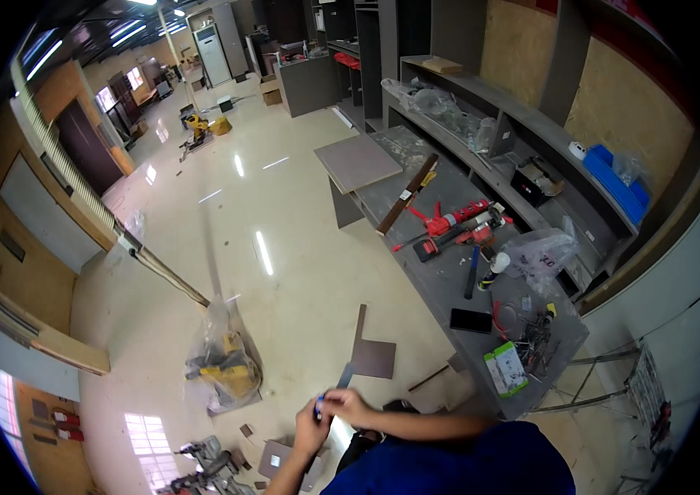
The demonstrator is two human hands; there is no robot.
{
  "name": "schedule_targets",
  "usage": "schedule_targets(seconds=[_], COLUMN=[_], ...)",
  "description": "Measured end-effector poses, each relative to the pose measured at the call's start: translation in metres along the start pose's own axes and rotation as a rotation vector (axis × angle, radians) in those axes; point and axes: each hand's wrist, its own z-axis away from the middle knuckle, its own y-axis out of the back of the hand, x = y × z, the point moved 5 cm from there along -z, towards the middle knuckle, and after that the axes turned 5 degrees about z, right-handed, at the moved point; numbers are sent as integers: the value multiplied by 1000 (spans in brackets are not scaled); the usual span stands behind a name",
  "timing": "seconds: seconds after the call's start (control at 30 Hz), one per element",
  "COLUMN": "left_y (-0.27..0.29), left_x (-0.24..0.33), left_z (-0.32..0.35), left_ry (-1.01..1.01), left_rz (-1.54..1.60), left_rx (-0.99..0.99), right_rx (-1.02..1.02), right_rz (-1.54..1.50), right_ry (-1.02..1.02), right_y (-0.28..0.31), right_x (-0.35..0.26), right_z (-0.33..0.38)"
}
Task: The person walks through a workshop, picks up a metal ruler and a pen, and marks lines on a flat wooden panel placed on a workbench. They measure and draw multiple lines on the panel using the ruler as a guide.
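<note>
Workshop conditions were noted as cluttered: a glossy pale floor [284,272] ran past a long grey surface [441,289] set against shelving on the person's right. On that surface lay a red caulking gun [457,221], a red cordless tool [449,241], a dark phone [470,321], a green and white box [506,369], loose screws and bits [538,334] and a crumpled plastic bag [541,254]. A dark board offcut [373,355] lay on the floor near the surface, and a clear bag holding a yellow tool [223,367] sat further left.

Both hands were raised together in front of the body, low in the view. The left hand [310,426] and the right hand [348,405] met around a small blue item [319,403], with a thin grey strip [345,376] projecting upward from between them. Fingers of both hands were curled closed about these pieces; which hand carried the strip could not be told at this size.

Risks, as judged: the item was small and held over open floor, so a slip of the fingers would likely drop it among the offcuts, where it would be hard to find. If the strip were a blade or sharp edge, which could not be confirmed, working it toward the opposite hand would risk a cut. Floor debris near the feet presented a trip hazard.
</note>
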Motion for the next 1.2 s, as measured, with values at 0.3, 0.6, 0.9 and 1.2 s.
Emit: schedule_targets(seconds=[0.3, 0.6, 0.9, 1.2], left_y=[34, 324, 413, 66], left_x=[-98, -181, -202, -56], left_z=[-341, -574, -904, -1149], left_ry=[309, 319, 332, 554], left_rz=[268, 550, 939, 690], left_rx=[-251, 456, 295, -599], right_rx=[793, 992, 436, 1020], right_rz=[-605, -171, 935, 1151], right_ry=[134, 89, 496, 5], right_y=[225, 320, 293, 428], right_x=[-71, -39, -153, -140], right_z=[-224, -491, -807, -860])
